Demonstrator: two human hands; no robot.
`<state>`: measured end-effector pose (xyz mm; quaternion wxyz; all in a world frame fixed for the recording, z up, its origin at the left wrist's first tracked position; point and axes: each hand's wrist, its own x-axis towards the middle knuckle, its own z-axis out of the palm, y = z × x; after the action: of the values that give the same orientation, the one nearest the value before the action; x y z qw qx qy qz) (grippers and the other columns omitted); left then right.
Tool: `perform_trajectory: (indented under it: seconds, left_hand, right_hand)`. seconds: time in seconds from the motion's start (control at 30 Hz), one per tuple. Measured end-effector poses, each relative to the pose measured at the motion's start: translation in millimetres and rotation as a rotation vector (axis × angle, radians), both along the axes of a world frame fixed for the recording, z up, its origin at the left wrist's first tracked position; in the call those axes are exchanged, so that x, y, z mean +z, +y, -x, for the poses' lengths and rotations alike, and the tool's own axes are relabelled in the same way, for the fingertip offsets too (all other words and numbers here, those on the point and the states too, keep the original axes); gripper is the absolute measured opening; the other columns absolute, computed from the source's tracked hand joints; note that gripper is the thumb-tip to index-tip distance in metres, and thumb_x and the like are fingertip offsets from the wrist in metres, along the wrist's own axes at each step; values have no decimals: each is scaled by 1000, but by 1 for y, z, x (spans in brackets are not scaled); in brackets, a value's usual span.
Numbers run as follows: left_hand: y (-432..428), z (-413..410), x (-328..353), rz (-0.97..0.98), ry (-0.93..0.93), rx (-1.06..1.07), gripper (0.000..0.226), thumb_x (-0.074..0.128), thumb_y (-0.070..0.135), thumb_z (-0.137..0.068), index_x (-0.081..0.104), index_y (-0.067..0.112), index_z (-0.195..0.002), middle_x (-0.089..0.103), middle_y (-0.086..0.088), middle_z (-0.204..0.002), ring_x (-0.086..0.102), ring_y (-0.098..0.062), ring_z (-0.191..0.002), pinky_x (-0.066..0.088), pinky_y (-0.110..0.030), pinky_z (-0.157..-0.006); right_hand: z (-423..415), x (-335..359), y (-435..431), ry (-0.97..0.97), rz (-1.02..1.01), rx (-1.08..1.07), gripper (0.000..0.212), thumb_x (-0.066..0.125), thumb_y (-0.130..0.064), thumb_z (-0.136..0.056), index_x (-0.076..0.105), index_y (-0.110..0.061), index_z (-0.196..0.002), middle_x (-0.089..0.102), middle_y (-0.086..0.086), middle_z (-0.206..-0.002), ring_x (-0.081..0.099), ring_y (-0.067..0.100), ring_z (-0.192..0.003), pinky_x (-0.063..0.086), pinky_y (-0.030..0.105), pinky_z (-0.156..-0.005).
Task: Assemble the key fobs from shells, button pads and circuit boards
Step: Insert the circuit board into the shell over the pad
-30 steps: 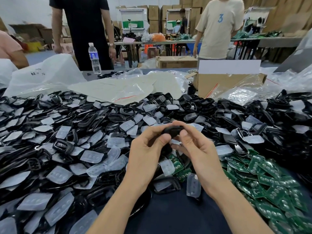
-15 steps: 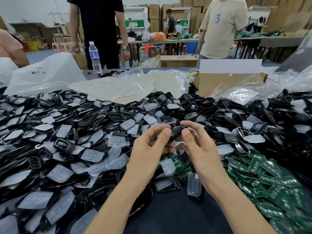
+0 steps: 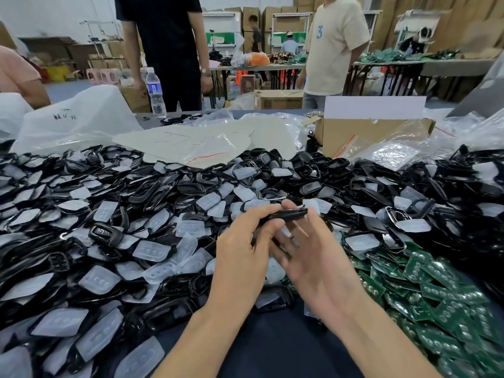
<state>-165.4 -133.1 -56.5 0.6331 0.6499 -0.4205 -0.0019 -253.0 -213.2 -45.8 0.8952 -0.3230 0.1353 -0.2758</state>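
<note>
Right, centre frame: the left hand (image 3: 242,249) pinched a black key fob (image 3: 289,214) between thumb and curled fingers, holding it edge-on above the heap. The right hand (image 3: 316,257) lay open beside it, palm showing, fingers straight and just at the fob's far end.

Upper right, a cardboard box (image 3: 362,135) stood with a white flap raised; its contents could not be seen from here. Clear plastic bags (image 3: 395,156) slumped against it, and a big white bag (image 3: 76,121) sat at the upper left.

Across the dark table (image 3: 272,353), black shells (image 3: 163,186) and milky button pads (image 3: 154,251) lay jumbled from left edge to right, crowding round both wrists. Green circuit boards (image 3: 441,285) spread over the lower right. Pale sheets (image 3: 191,143) covered the heap's far side, with a water bottle (image 3: 156,91) upright behind them. Two people stood beyond the table, one in a black shirt (image 3: 163,36), one in a cream shirt (image 3: 336,45).
</note>
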Motion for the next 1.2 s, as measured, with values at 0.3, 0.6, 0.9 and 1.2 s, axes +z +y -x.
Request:
perform_trajectory:
  seconds: [0.3, 0.6, 0.9, 1.2]
  left_hand:
    - [-6, 7, 4, 14, -54, 102, 54, 67, 2, -92, 67, 55, -97, 62, 11, -107, 56, 10, -109, 38, -1, -89]
    - [-9, 9, 4, 46, -8, 112, 70, 62, -7, -91, 68, 63, -88, 63, 14, -99, 64, 5, -94, 44, -3, -81]
    - [-8, 3, -3, -16, -235, 128, 28, 65, 15, -92, 71, 36, -109, 62, 29, -110, 57, -1, -114, 38, -6, -95]
    - [-7, -1, -5, -94, -234, 38, 27, 52, 38, -103, 69, 22, -117, 62, 16, -110, 61, -7, -105, 44, -12, -87]
  right_hand:
    - [0, 1, 10, -150, -222, 109, 32, 45, -38, -98, 61, -16, -116, 69, 12, -105, 71, 24, -92, 57, 36, -87]
    - [-2, 1, 10, -134, -245, 50, 37, 53, -33, -85, 56, -15, -117, 65, 8, -91, 63, 20, -87, 47, 35, -100]
    - [0, 3, 8, -115, -193, -3, 28, 54, -34, -89, 65, -16, -108, 66, 7, -94, 66, 15, -79, 54, 30, -85]
    - [4, -1, -3, 8, 83, -104, 36, 69, -22, -83, 75, -21, -119, 75, 7, -114, 73, 20, -102, 60, 30, -82]
